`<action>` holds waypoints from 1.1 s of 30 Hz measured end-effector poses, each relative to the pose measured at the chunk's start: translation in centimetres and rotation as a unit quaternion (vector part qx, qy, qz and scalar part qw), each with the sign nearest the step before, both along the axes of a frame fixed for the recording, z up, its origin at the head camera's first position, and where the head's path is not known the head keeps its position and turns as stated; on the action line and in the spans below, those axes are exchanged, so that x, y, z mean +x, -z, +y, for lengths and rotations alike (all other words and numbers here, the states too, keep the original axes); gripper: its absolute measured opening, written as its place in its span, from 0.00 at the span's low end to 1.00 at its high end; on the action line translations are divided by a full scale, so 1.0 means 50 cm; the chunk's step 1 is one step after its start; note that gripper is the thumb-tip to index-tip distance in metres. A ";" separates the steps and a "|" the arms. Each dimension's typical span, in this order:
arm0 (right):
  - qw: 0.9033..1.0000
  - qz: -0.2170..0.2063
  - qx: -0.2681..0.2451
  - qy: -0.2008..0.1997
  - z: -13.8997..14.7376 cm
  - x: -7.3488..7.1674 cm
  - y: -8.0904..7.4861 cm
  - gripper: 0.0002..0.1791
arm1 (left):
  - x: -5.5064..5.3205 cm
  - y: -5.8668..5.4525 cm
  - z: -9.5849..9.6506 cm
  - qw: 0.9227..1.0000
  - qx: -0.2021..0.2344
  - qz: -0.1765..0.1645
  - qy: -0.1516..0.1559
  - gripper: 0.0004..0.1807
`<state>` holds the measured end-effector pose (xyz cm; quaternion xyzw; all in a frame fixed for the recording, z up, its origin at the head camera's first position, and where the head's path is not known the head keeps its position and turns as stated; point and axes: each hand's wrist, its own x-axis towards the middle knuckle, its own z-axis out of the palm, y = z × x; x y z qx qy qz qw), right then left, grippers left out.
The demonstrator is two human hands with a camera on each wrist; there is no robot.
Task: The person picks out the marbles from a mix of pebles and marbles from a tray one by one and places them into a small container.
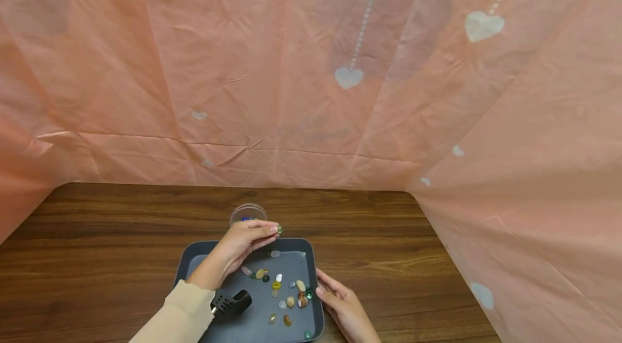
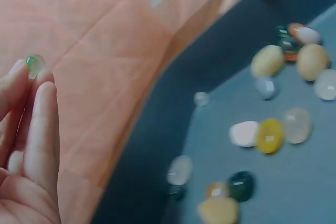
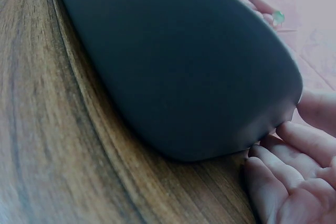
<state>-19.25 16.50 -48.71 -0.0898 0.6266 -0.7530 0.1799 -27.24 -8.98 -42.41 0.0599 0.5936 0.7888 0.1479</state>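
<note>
My left hand (image 1: 241, 243) pinches a small clear green glass marble (image 2: 35, 65) between thumb and fingertips, above the far edge of a dark grey tray (image 1: 252, 316). On the tray lie several polished stones and glass pieces, among them a yellow stone (image 2: 270, 136), a white stone (image 2: 244, 134) and a dark green stone (image 2: 241, 186). Beside the tray's right wall is my right hand (image 1: 346, 308), its fingertips touching the outer side. From the right wrist, the tray's outer wall hides what lies inside.
Just behind the tray stands a round clear container (image 1: 249, 208) with blue and other coloured pieces in it, partly covered by my left hand. The wooden table (image 1: 379, 229) ends at a pink curtain (image 1: 311, 116) with white hearts.
</note>
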 end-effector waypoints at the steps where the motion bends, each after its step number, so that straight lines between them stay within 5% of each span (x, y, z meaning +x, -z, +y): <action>1: 1.000 -0.001 0.000 0.001 0.000 0.000 0.000 0.31 | -0.002 -0.005 -0.006 1.000 0.001 0.001 -0.008 0.16; 6: 1.000 -0.002 -0.003 0.002 0.000 0.000 0.000 0.31 | -0.009 -0.026 -0.035 0.997 -0.002 -0.011 -0.074 0.15; 10: 1.000 -0.002 -0.006 0.001 0.000 0.000 0.001 0.31 | -0.011 -0.033 -0.055 0.986 -0.096 0.001 -0.138 0.17; 12: 1.000 -0.003 -0.006 0.001 0.001 0.000 0.001 0.32 | -0.011 -0.034 -0.062 0.967 -0.186 0.027 -0.170 0.17; 17: 1.000 -0.002 -0.002 0.003 0.001 0.001 0.001 0.32 | -0.011 -0.033 -0.064 0.883 -0.396 0.115 -0.225 0.09; 19: 1.000 0.000 -0.001 0.006 0.001 0.001 0.001 0.31 | -0.010 -0.032 -0.059 0.860 -0.435 0.138 -0.230 0.07; 26: 1.000 -0.004 0.000 0.007 0.002 0.001 0.001 0.31 | -0.006 -0.034 -0.039 0.822 -0.480 0.201 -0.231 0.04; 33: 1.000 -0.012 -0.004 0.003 0.001 0.001 -0.001 0.31 | -0.008 -0.032 -0.032 0.807 -0.503 0.214 -0.225 0.05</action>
